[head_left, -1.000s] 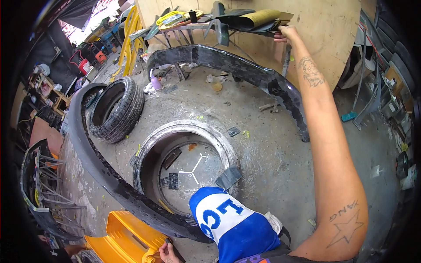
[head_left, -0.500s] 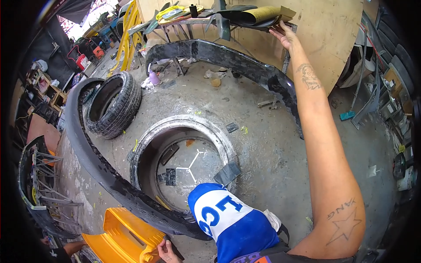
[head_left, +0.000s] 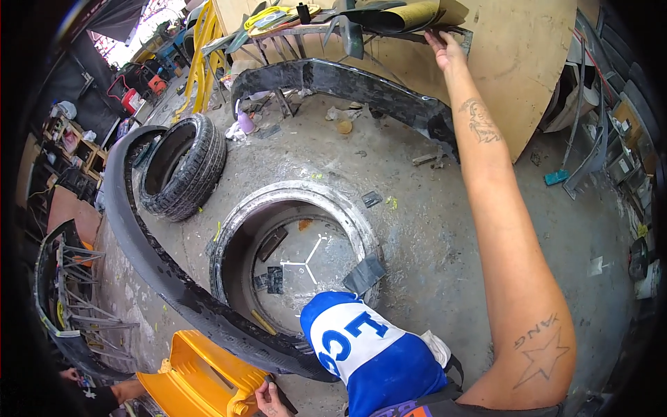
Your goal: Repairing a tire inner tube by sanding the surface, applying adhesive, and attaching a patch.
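Note:
My right arm stretches up to a cluttered table. My right hand (head_left: 446,50) is open, its fingers extended beneath a rolled yellowish-brown sheet (head_left: 410,17) with a dark underside; whether the fingertips touch it I cannot tell. At the bottom, my left hand (head_left: 272,401) has its fingers curled by a thin dark flat piece (head_left: 285,397), beside a yellow molded plastic part (head_left: 201,379). A long curved black panel (head_left: 174,278) runs past that part. My bent leg in blue and white cloth (head_left: 368,347) is at the lower middle.
A bare wheel rim (head_left: 292,191) lies on the floor, with a tire (head_left: 187,167) near it. Another black panel (head_left: 347,83) arches before the table (head_left: 313,30). A plywood sheet (head_left: 514,76) stands behind. Another person's arm (head_left: 128,390) enters at lower left.
My right hand has shifted slightly left and down from the rolled sheet's end to its underside. My left hand has moved slightly right in the view, as the view itself shifted a little.

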Action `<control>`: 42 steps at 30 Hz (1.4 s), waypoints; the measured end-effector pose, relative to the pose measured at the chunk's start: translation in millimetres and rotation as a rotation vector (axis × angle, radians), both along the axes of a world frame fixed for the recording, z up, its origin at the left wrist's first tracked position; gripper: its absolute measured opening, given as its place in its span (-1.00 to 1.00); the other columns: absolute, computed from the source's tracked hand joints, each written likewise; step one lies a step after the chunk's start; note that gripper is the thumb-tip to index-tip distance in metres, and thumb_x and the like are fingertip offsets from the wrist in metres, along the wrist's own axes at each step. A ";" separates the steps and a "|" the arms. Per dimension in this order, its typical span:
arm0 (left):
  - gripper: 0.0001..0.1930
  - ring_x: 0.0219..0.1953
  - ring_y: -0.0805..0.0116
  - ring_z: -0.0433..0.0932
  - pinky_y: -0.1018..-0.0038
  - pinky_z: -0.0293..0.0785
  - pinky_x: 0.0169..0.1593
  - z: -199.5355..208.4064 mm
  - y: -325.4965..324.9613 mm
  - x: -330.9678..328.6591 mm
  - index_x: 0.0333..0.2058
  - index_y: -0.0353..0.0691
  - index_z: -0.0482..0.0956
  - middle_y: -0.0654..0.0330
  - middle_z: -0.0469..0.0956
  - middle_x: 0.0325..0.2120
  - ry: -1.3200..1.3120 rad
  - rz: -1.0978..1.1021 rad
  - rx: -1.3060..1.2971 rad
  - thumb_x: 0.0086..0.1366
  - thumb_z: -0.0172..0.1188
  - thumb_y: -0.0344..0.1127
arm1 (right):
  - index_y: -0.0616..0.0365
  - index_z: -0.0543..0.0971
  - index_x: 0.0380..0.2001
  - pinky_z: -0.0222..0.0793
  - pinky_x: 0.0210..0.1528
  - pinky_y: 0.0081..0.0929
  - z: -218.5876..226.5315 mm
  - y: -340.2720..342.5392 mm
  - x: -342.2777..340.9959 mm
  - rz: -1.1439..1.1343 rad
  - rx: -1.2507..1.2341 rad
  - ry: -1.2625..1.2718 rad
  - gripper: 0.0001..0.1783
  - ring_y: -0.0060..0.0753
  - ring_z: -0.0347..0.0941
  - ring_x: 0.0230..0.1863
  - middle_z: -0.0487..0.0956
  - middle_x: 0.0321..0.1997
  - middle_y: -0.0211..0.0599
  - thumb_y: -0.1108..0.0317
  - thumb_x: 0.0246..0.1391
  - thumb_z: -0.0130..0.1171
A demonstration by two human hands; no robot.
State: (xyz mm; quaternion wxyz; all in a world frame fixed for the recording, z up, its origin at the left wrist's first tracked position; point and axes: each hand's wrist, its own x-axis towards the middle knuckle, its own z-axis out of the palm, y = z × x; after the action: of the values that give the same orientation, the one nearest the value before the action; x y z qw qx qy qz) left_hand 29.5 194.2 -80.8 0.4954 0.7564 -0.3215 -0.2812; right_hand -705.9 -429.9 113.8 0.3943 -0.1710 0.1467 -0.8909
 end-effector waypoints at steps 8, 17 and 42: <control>-0.64 0.00 0.26 0.63 0.39 0.50 0.19 22.9 0.6 -6.0 0.02 -0.44 0.65 0.02 0.70 -0.03 -0.099 0.041 0.073 0.43 0.40 -0.24 | 0.43 0.55 0.12 0.82 -0.07 -0.11 32.5 -29.9 -17.7 -0.188 0.514 0.652 -0.63 -0.21 0.63 -0.27 0.63 -0.09 -0.10 0.52 0.29 0.24; -0.70 -0.05 0.37 0.56 0.45 0.45 0.15 -16.3 -0.1 15.8 -0.02 -0.39 0.61 0.14 0.64 -0.11 0.023 0.031 0.035 0.45 0.36 -0.27 | 0.10 0.62 0.17 0.72 -0.07 -0.25 87.9 -62.5 -91.2 -0.372 0.560 1.211 -0.54 -0.36 0.60 -0.25 0.63 -0.23 -0.29 0.43 0.18 0.21; -0.78 -0.07 0.43 0.54 0.51 0.41 0.13 -7.2 -2.4 12.1 -0.04 -0.35 0.57 0.22 0.61 -0.14 0.047 0.018 -0.058 0.48 0.31 -0.34 | -0.06 0.58 0.28 0.64 -0.45 -0.33 104.0 117.3 -42.8 -0.569 0.563 1.229 -0.38 -0.36 0.66 -0.32 0.70 -0.20 -0.26 0.40 0.08 0.17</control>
State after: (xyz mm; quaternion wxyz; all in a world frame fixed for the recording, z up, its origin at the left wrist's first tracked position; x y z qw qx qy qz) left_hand 41.6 191.8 -88.0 0.5272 0.7377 -0.3110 -0.2849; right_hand -748.7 -312.6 217.7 0.0233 -0.4874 0.6036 -0.6305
